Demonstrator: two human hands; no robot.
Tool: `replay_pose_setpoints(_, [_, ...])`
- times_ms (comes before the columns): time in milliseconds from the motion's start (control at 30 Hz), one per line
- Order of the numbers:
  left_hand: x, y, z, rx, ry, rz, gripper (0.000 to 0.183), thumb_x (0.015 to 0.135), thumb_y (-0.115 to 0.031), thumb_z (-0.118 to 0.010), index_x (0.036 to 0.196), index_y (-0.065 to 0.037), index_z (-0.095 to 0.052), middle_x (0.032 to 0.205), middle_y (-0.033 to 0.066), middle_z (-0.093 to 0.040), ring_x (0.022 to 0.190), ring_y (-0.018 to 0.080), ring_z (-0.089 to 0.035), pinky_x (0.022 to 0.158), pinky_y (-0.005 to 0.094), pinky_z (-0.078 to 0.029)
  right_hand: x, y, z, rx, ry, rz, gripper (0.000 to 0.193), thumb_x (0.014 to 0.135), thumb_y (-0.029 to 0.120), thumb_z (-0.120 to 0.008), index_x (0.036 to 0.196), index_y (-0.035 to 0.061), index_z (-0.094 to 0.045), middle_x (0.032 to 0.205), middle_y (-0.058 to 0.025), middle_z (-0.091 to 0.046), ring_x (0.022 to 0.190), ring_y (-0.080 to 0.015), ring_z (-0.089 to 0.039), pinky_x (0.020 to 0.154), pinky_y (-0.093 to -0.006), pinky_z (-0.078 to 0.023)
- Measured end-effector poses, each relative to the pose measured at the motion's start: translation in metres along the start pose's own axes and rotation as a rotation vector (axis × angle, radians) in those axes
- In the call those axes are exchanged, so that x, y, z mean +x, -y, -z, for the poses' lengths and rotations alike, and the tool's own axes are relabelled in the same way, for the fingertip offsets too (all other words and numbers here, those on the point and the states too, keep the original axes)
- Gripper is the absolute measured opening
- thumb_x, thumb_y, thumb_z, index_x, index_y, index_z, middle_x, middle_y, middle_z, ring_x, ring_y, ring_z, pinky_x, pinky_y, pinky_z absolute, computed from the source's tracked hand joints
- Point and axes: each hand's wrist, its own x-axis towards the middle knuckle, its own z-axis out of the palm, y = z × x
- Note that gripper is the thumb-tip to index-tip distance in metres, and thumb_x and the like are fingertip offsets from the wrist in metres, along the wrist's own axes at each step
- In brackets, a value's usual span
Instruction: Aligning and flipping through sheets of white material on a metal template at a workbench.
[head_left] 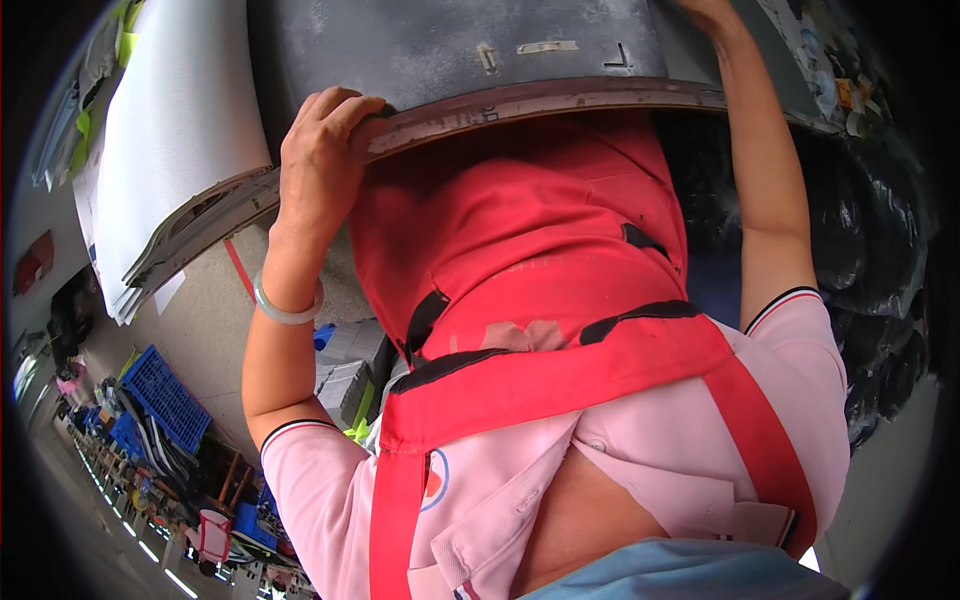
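Perhaps for support, your left hand [325,140] bends on the table [600,94] at eleven o'clock, right hand [710,12] at one; whether fingers clamp, I cannot tell.

Grey floor [205,325], blue plastic crate [165,400], white strip lights [180,583] at lower left

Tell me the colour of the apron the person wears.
Red apron, seen best in the head view.
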Motion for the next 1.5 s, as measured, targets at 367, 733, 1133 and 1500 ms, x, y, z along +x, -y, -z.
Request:
replay_pose_setpoints(367, [0.007,-0.009,0.003,0.034,0.046,0.018,0.020,0.087,-0.012,-0.073,0.105,-0.006,-0.074,0.097,0.0087,-0.067,0.094,0.0298,-0.065,0.081,0.0391,-0.054,0.002,-0.011,-0.002,-0.182,-0.071,0.075,0.021,0.092,0.023,-0.073,0.088,0.0029,-0.072,0.079,0.0014,-0.066,0.074,-0.0092,-0.057,0.069,-0.0297,-0.047])
replay_pose_setpoints(733, [0.103,-0.050,-0.104,0.002,-0.199,-0.193,0.008,0.083,-0.013,-0.065,0.085,-0.009,-0.071,0.093,0.0112,-0.067,0.089,0.0301,-0.068,0.077,0.0421,-0.056,0.016,-0.032,0.015,-0.250,0.024,0.005,0.039,0.094,0.043,-0.074,0.111,0.0074,-0.075,0.096,0.0050,-0.067,0.091,-0.0060,-0.057,0.087,-0.0235,-0.043])
replay_pose_setpoints(1133, [0.106,-0.056,-0.104,0.170,-0.180,-0.137,0.033,0.095,-0.018,-0.057,0.125,-0.011,-0.066,0.135,0.0142,-0.058,0.132,0.0357,-0.050,0.110,0.0699,-0.031,-0.114,0.021,-0.025,-0.158,0.007,0.135,0.019,0.098,0.020,-0.072,0.105,0.0031,-0.074,0.084,0.0032,-0.066,0.072,-0.0063,-0.056,0.068,-0.0247,-0.048])
replay_pose_setpoints(1500, [0.106,-0.061,-0.097,0.120,-0.091,-0.079,0.033,0.100,-0.021,-0.054,0.129,-0.011,-0.066,0.140,0.0135,-0.057,0.137,0.0374,-0.047,0.111,0.0748,-0.028,-0.127,0.036,-0.046,-0.495,0.035,0.464,0.016,0.095,0.014,-0.070,0.103,0.0012,-0.070,0.092,-0.0107,-0.067,0.081,-0.0279,-0.066,0.075,-0.0349,-0.051])
